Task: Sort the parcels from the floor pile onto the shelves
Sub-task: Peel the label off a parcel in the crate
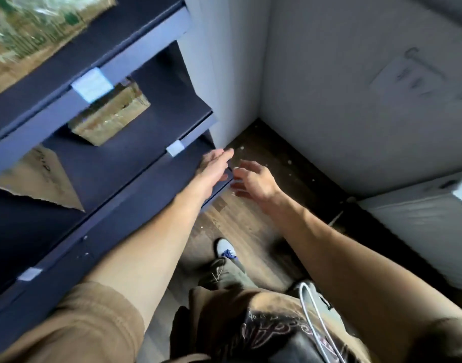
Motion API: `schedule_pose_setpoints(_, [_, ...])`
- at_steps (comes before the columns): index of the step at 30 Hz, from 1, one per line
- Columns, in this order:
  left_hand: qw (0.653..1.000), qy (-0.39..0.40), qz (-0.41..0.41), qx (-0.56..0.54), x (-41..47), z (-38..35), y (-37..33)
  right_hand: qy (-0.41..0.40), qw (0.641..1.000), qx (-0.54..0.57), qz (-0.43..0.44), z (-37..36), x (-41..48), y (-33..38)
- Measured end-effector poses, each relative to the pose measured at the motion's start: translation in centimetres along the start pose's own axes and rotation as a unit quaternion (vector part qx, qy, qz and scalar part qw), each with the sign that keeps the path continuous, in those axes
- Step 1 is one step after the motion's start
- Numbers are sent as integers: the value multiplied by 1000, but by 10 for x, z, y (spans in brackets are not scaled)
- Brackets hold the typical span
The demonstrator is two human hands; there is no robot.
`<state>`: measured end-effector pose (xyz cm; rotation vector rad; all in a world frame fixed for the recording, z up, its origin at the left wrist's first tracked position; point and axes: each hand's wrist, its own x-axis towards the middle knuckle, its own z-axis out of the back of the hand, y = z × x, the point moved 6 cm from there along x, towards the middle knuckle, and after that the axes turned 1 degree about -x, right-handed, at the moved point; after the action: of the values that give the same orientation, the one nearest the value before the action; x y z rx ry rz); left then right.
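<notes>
Both hands are held out low and forward, near the end of the bottom shelf. The left hand is stretched flat with the fingers extended and nothing in it; its fingertips lie against or just over the shelf's end corner, though contact cannot be told through the blur. The right hand is loosely open, fingers curled a little, and nothing is gripped. The two hands are just beside each other, the right at about 4 o'clock of the left.

The shelves fill the view from 8 to 12 o'clock. A taped parcel sits on the middle shelf at 10 o'clock of the left hand, a wrapped parcel lies on the top shelf at 11 o'clock, and a torn cardboard piece shows at 9 o'clock. A white box stands on the floor at 3 o'clock. No floor pile is seen from here.

Risks are judged as follows. The left fingers could be knocked or scraped on the shelf edge, since the reach passes close to it. A parcel could be placed on the wrong shelf, because the white labels are blurred. Balance could be lost while leaning in, and the shoe stands close under the arms. The white cable at the waist could be snagged during bending.
</notes>
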<state>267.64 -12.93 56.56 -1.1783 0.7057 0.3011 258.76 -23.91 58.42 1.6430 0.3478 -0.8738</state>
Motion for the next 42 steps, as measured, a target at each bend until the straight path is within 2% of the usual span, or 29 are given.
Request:
schedule_pose_setpoints(7, [992, 95, 50, 66, -94, -180, 55, -90, 993, 61, -42, 187, -54, -88])
schedule_pose_setpoints(11, [970, 171, 57, 164, -135, -271, 68, -153, 976, 140, -72, 285, -86, -140])
schedule_pose_setpoints(15, [940, 216, 57, 257, -155, -332, 75, -205, 947, 220, -109, 344, -102, -191])
schedule_pose_setpoints(24, [871, 308, 35, 381, -154, -434, 89, -282, 895, 313, -143, 383, -103, -256])
schedule_pose_setpoints(29, [791, 390, 49, 469, -132, -483, 104, -356, 853, 340, -173, 407, -110, -278])
schedule_pose_setpoints(34, [724, 419, 11, 548, -100, -523, 106, -377, 832, 349, -209, 406, -110, -300])
schedule_pose_setpoints(38, [704, 411, -7, 579, -75, -541, 124, -373, 833, 337, -229, 391, -93, -333])
schedule_pose_setpoints(42, [701, 398, 4, 592, -49, -546, 167, -317, 858, 310, -260, 372, -56, -390])
